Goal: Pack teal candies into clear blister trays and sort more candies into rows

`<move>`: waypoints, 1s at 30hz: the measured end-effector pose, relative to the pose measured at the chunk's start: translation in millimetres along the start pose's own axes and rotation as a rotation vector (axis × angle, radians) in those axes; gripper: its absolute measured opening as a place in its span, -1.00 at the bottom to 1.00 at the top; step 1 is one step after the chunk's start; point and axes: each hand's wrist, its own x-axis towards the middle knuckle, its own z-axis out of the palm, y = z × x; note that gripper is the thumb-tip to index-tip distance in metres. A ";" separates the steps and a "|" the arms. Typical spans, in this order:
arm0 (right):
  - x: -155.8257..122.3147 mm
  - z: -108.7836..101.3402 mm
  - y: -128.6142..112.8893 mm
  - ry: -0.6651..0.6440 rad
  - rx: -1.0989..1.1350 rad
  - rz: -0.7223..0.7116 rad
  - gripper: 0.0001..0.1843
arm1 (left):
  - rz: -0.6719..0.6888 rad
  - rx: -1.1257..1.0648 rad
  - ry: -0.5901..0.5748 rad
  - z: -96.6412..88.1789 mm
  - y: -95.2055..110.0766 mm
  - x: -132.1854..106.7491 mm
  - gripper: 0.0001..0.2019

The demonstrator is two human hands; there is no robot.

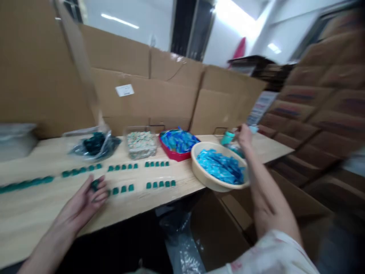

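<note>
My left hand (90, 198) is curled over the wooden table, its fingers closed around a small dark green piece (95, 185). Short rows of similar green blocks (123, 166) lie on the table around and beyond it. My right arm stretches far out past a cream basin (211, 185) holding blue wrapped packets (221, 166). At its end my right hand (244, 136) is closed and blurred, beside a mint-green object (227, 137). Whether the fingers grip that object or something else, I cannot make out.
Behind the rows stand a plastic bag of dark green pieces (95, 145), a clear box of pale pieces (142, 144) and a red tray (178, 155) of blue packets. Cardboard panels (171, 91) wall the back. Stacked cartons (302, 102) rise at right; an opened carton (228, 213) sits below.
</note>
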 end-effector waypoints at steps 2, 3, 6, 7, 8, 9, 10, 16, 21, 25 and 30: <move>-19.1 19.7 -42.9 -0.091 0.099 -0.122 -0.82 | -0.003 -0.070 -0.008 17.6 -1.5 -5.4 -0.71; -36.4 29.1 -71.2 -0.165 0.144 -0.206 -0.88 | -0.003 -0.095 -0.036 23.3 -2.4 -5.8 -0.72; -115.3 49.6 -168.5 -0.496 0.323 -0.432 -0.88 | 0.028 -0.115 -0.122 29.2 -5.8 -4.9 -0.69; -146.5 56.1 -199.4 -0.608 0.420 -0.469 -0.87 | 0.045 -0.098 -0.131 28.7 -6.9 -5.7 -0.66; -177.1 64.0 -227.0 -0.710 0.524 -0.492 -0.84 | 0.065 -0.075 -0.140 27.7 -7.9 -7.5 -0.63; -205.2 73.8 -250.6 -0.771 0.609 -0.486 -0.83 | 0.082 -0.045 -0.148 26.2 -8.5 -10.1 -0.61; -229.5 85.2 -269.7 -0.808 0.673 -0.467 -0.81 | 0.100 -0.013 -0.153 24.3 -8.5 -13.5 -0.58; -286.8 141.1 -322.2 -0.998 0.824 -0.426 -0.79 | 0.222 0.249 -0.117 3.2 3.7 -35.1 -0.49; -293.8 152.4 -338.9 -1.013 0.887 -0.267 -0.83 | 0.563 0.630 0.067 -25.2 14.8 -36.5 -0.62; -300.6 155.3 -350.5 -1.000 0.878 -0.357 -0.80 | 0.890 1.027 0.310 -44.4 19.3 -34.2 -0.74; -306.5 154.7 -362.7 -0.989 0.871 -0.407 -0.83 | 0.979 1.310 0.407 -56.0 21.4 -39.6 -0.71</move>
